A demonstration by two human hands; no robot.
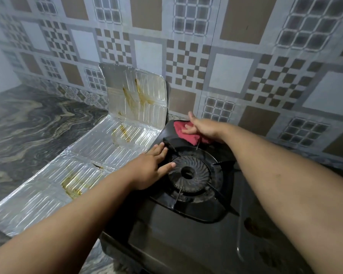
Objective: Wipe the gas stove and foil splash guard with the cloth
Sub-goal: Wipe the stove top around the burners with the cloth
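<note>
A black single-burner gas stove [186,234] fills the lower middle, with its round burner [188,176] and pan supports near its far end. A red cloth [183,132] lies on the stove's far corner by the wall. My right hand [201,126] presses flat on the cloth, fingers spread. My left hand [151,167] rests flat on the stove's left side beside the burner, holding nothing. The foil splash guard [99,151] lies to the left of the stove, its far panel bent upright, with yellow-brown grease streaks on several panels.
A grey marbled countertop [34,127] extends to the left under the foil. A patterned tiled wall [226,56] stands close behind the stove and the cloth. A greasy smear [253,228] marks the stove's near right surface.
</note>
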